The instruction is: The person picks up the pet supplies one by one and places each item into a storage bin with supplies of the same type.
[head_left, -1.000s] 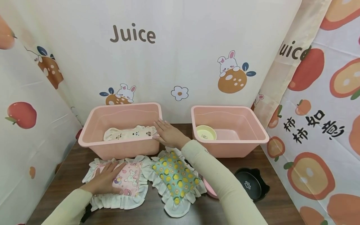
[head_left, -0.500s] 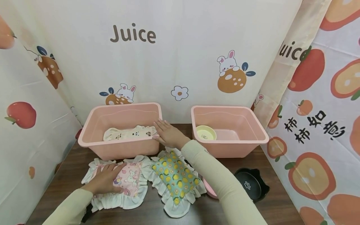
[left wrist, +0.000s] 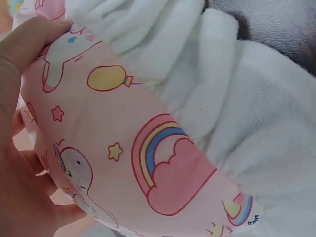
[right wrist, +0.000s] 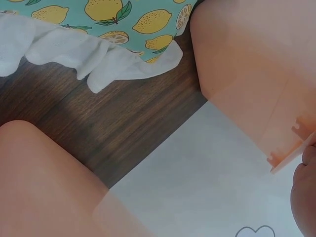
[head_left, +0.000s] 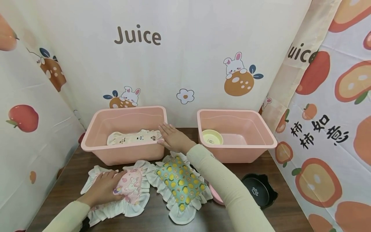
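Left tub: the landmark, a pink-walled box (head_left: 127,154) on the table (head_left: 156,220).
Pink cloth: the pink cloth (head_left: 131,185) is in front of the left tub, on the person's side; I cannot tell how much of it is off the table.
Left hand: the left hand (head_left: 105,185) grips the left part of the pink cloth; the wrist view shows the thumb over the printed face and fingers behind.
Right hand: the right hand (head_left: 176,138) lies across the left tub's right rim, fingers stretched out, holding no cloth.
Handling: the pink cloth should be light, soft and floppy, hard to break and not slippery; the white trim (left wrist: 197,64) looks thick and plush, so it will likely fold and sag.
Where to hold: the printed middle looks puffy enough to bunch in one hand; a pinch on trim alone would probably let the rest droop.
Lemon cloth: the lemon cloth (head_left: 181,183) lies before the left tub's right end, its trim meeting the pink cloth's.
Cream cloth: a cream cloth (head_left: 134,137) lies inside the left tub.
Right tub: the right tub (head_left: 234,154) stands right of the left tub, apart from it.
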The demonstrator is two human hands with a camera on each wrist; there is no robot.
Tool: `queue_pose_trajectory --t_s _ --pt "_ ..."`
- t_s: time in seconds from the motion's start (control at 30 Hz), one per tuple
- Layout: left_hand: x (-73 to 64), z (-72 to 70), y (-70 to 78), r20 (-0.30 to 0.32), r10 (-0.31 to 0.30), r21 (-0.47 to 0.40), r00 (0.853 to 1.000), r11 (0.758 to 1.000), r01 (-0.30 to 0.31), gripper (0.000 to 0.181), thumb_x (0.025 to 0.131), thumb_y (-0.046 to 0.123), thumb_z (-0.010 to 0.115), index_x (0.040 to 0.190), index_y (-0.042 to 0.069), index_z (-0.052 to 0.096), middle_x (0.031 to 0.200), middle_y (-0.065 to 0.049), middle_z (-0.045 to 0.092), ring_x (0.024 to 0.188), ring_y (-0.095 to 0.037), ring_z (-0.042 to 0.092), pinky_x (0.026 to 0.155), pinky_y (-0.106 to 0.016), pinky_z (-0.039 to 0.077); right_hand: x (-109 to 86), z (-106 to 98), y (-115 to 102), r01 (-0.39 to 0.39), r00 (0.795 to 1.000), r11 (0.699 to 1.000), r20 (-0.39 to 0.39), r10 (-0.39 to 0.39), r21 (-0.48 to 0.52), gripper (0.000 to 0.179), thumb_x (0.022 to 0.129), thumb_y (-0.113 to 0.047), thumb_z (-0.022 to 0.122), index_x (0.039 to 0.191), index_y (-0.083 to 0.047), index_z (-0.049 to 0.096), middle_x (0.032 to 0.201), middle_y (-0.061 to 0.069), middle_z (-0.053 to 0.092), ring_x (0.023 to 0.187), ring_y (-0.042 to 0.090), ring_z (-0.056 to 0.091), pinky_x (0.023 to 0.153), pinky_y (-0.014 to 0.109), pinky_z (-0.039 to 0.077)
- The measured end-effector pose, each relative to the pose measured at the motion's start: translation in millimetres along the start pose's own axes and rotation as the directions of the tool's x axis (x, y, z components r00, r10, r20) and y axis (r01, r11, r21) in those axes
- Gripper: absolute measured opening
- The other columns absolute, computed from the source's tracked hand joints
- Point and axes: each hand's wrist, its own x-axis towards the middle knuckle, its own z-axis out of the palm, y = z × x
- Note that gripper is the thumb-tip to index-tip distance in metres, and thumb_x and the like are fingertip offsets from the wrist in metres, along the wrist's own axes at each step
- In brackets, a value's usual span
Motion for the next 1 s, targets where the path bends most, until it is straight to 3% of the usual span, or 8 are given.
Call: queue_pose_trajectory --t_s 0.33,0.83,1.0 --pt "-9.7 -0.4 -2.9 -0.015 -0.010 0.038 1.000 0.999 0.011 0.090 0.059 0.055 0.082 0.133 0.011 0.055 0.119 -0.021 0.059 0.109 -0.042 0.055 0.087 -0.065 0.039 1.1 2 1 -0.002 1.000 1.000 -0.003 0.002 -0.001 0.070 0.103 -0.050 0.022 0.153 -0.002 0.014 0.160 0.011 0.010 0.148 0.026 0.009 0.119 0.034 0.005" --pt "-23.4 -15.9 1.1 -0.046 -0.002 0.047 0.999 0.999 0.004 0.089 0.059 0.054 0.083 0.133 0.012 0.056 0.119 -0.020 0.059 0.108 -0.041 0.056 0.086 -0.064 0.041 0.1 0 0 -0.011 1.000 1.000 0.014 0.011 0.005 0.071 0.102 -0.052 0.020 0.153 -0.003 0.012 0.161 0.010 0.009 0.148 0.022 0.003 0.119 0.032 0.002" --pt "-24.6 -21.7 4.7 -0.066 0.020 0.065 0.998 0.998 -0.016 0.088 0.060 0.054 0.083 0.133 0.013 0.056 0.116 -0.017 0.060 0.106 -0.039 0.056 0.084 -0.063 0.042 0.0 1 0 -0.005 1.000 1.000 0.007 0.004 0.006 0.071 0.102 -0.052 0.020 0.153 -0.002 0.012 0.160 0.011 0.011 0.148 0.025 0.007 0.119 0.033 0.004"
